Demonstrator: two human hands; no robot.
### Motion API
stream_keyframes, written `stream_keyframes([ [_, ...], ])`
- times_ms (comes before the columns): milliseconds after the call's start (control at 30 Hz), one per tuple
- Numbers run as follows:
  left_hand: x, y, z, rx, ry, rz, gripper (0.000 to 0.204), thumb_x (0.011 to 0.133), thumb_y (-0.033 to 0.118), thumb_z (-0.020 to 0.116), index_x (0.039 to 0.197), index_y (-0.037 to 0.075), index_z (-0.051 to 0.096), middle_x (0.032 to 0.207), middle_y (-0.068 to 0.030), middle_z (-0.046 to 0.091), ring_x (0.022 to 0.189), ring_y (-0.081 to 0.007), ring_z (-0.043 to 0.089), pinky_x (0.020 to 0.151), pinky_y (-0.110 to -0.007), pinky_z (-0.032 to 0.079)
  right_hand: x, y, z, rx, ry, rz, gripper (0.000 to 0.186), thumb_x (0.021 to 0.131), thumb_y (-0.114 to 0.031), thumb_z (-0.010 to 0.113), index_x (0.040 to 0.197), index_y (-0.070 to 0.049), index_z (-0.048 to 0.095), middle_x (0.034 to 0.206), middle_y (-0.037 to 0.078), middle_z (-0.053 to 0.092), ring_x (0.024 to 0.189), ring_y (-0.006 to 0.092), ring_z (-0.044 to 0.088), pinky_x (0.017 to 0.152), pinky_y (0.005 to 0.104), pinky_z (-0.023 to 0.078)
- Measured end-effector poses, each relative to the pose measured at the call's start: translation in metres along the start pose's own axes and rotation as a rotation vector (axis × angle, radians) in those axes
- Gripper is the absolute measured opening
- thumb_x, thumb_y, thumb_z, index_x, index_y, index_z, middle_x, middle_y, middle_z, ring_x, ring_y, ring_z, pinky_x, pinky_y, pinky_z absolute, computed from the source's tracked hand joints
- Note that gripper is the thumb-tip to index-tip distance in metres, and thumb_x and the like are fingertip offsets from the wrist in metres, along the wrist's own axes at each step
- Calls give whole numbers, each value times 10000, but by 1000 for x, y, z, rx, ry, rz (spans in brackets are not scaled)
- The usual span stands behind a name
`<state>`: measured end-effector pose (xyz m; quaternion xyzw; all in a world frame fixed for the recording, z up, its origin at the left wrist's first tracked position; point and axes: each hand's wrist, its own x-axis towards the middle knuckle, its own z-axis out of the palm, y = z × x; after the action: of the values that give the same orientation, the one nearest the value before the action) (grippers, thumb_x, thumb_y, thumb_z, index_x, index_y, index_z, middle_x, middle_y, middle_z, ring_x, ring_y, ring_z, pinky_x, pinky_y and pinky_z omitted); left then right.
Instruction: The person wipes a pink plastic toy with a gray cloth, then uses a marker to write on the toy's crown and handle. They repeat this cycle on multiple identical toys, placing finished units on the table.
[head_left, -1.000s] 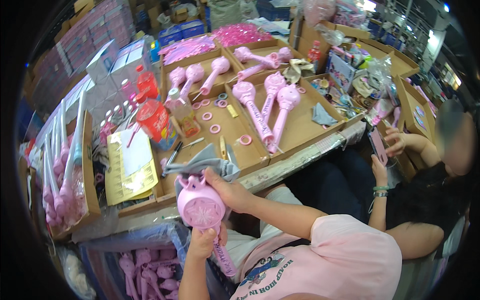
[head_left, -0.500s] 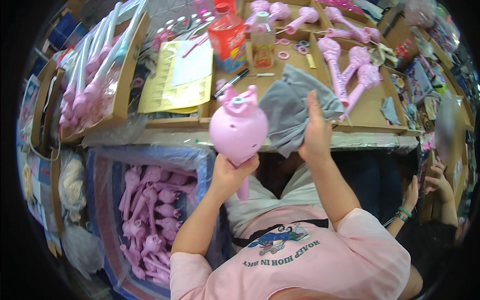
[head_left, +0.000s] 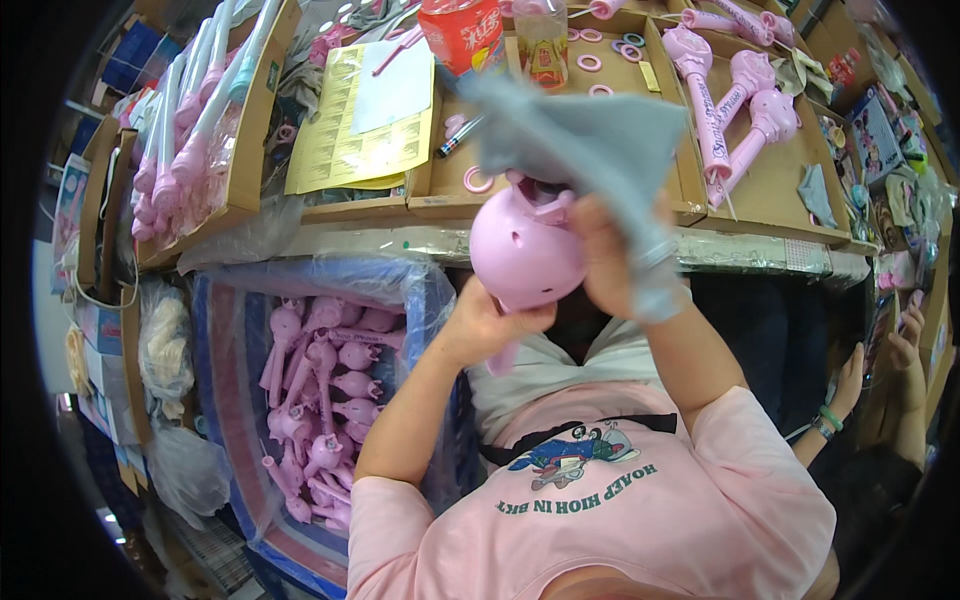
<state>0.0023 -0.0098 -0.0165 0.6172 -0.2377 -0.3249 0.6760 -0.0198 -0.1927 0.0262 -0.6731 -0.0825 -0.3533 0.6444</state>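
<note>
Holds a pink wand (head_left: 525,255) in front of the cardboard tray (head_left: 440,195), clamping left hand (head_left: 495,328) below its head. Grips grey cloth (head_left: 600,140) in right hand (head_left: 605,260), shifted from beside the head to the crown, apparently working both together. Shows 1 blue crate (head_left: 222,400) at the tray's near left.

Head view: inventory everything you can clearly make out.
Held wand: 1, pink, in the left hand
Blurred cloth: 1, grey, at the right hand
Bin: 1, blue, lower left
Binned wands: many, pink, inside it
Carton: 1, brown, upper left
Tubed wands: several, pink with pale tubes, inside it
Sheets: count unclear, yellow, beside carton
Paper: 1, white, on sheets
Tray wands: several, pink, upper right
Bottle: 1, red, top centre
Co-worker's hands: 2, bare, far right
Own hands: 2, bare, centre
</note>
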Motion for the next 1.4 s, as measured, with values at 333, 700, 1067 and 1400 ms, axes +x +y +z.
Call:
stream_keyframes([
  [333,0,-6,8,-634,-219,-192,637,728,271,752,1192,-54,460,617,-17,469,396,-83,381,375,-219,276,41,9,-12,823,452,494,426,1000,-407,358,1102,-36,542,1009,125,622,898,248,630,805,423,526],
  [700,-3,-9,2,-1046,-359,-227,780,808,360,691,1361,-53,328,602,16,453,409,-38,381,403,-207,284,0,18,21,413,164,393,307,997,-249,439,1123,0,566,1096,77,618,988,154,583,893,308,456],
  [1067,-3,-7,2,-1208,-402,-184,754,891,349,606,1397,-80,248,646,8,471,418,-30,403,421,-190,312,-16,10,11,-354,-365,-361,318,760,-211,668,1015,-24,630,1115,132,639,1103,309,584,932,389,462],
  [1400,-7,-5,-8,-1243,-723,29,953,867,454,630,1433,-92,91,653,13,528,470,-38,442,438,-189,356,5,36,-22,32,393,360,302,976,-230,501,1163,3,546,1088,80,606,947,165,588,837,332,487],
])
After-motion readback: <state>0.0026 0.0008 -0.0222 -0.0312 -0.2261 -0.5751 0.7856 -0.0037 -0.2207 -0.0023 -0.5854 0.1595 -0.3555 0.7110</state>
